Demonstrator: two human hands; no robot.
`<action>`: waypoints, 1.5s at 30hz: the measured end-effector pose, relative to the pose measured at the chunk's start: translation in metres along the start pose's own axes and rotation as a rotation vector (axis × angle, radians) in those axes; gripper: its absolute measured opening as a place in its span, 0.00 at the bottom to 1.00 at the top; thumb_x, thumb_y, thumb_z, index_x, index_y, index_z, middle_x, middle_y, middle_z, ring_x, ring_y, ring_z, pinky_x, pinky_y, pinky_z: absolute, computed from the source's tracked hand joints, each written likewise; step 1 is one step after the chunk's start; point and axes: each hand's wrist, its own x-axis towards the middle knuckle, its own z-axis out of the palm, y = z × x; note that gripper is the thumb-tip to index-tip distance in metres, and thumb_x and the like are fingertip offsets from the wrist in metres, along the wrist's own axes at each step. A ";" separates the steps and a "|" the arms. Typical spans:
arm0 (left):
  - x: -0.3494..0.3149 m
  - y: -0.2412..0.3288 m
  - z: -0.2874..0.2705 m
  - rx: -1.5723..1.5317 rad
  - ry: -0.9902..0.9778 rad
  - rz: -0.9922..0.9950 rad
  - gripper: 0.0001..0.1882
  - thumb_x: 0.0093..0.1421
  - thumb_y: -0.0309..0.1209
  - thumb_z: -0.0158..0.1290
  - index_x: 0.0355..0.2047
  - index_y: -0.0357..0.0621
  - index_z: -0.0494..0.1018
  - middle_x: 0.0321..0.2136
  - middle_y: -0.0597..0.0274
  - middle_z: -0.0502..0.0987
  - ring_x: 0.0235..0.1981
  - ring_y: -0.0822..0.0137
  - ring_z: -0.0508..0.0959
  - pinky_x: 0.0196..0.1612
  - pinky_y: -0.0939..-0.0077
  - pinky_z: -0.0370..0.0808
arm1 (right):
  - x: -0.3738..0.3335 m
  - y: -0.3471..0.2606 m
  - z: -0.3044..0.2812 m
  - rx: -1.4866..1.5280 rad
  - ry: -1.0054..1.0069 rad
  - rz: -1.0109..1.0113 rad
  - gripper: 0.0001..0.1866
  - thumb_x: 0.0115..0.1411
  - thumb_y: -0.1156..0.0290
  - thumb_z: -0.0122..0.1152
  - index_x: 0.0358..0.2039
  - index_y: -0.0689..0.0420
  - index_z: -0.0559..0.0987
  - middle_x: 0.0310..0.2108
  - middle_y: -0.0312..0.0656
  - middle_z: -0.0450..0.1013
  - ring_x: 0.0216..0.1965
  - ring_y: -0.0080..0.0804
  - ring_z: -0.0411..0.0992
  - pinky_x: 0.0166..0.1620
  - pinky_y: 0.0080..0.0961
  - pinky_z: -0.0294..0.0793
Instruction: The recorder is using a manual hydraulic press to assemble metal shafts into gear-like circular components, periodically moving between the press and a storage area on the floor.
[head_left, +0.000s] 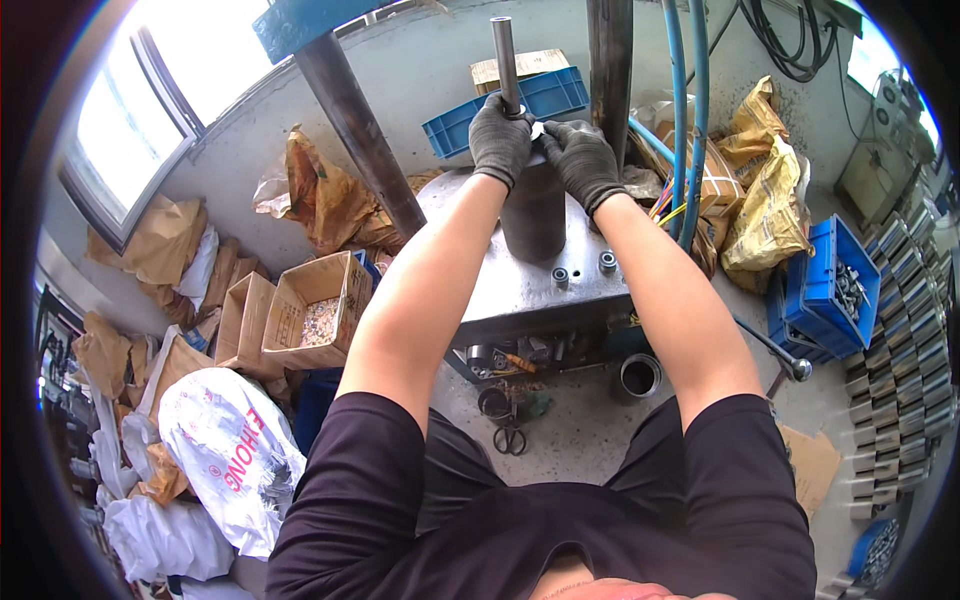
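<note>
Left hand (501, 143) curled round lower steel rod (505, 60), twelve o'clock, likely steadying it near-upright above dark cylinder (534, 220) on metal tabletop (480, 294). Right hand (581, 160), one o'clock from cylinder, fingers bent near white scrap (537, 130); cannot tell if gripping.

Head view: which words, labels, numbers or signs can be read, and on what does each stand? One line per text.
White sack: large red lettering, legible, and a small red round mark; wording not copied here.
Open cardboard box: dark print, too small to read.
Carton behind the blue crate: faint marks, too small to read.
</note>
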 end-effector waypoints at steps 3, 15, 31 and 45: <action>-0.001 -0.012 0.002 -0.049 0.279 0.179 0.13 0.57 0.27 0.67 0.42 0.42 0.77 0.31 0.58 0.83 0.31 0.63 0.84 0.36 0.67 0.80 | 0.002 -0.017 -0.002 -0.062 -0.028 0.029 0.16 0.67 0.54 0.60 0.50 0.42 0.86 0.49 0.45 0.80 0.51 0.47 0.78 0.56 0.45 0.76; -0.008 -0.006 0.008 -1.265 0.301 0.001 0.24 0.61 0.17 0.61 0.54 0.45 0.66 0.42 0.62 0.76 0.39 0.71 0.77 0.45 0.74 0.79 | 0.003 -0.013 -0.012 0.124 -0.066 0.068 0.25 0.62 0.57 0.70 0.58 0.51 0.81 0.45 0.46 0.83 0.50 0.47 0.79 0.56 0.41 0.76; -0.010 0.024 -0.008 -1.218 0.199 -0.031 0.18 0.56 0.12 0.57 0.36 0.48 0.62 0.30 0.70 0.69 0.27 0.76 0.71 0.34 0.76 0.79 | -0.027 -0.005 -0.031 0.352 0.076 -0.012 0.15 0.65 0.63 0.63 0.50 0.55 0.81 0.41 0.52 0.81 0.44 0.56 0.78 0.51 0.48 0.77; 0.002 0.077 -0.036 -0.725 -0.006 -0.068 0.16 0.59 0.21 0.58 0.44 0.34 0.64 0.30 0.58 0.74 0.27 0.68 0.78 0.31 0.71 0.83 | -0.195 0.022 -0.346 -0.344 -0.337 -0.167 0.05 0.57 0.75 0.66 0.34 0.58 0.82 0.34 0.50 0.77 0.38 0.53 0.76 0.42 0.45 0.75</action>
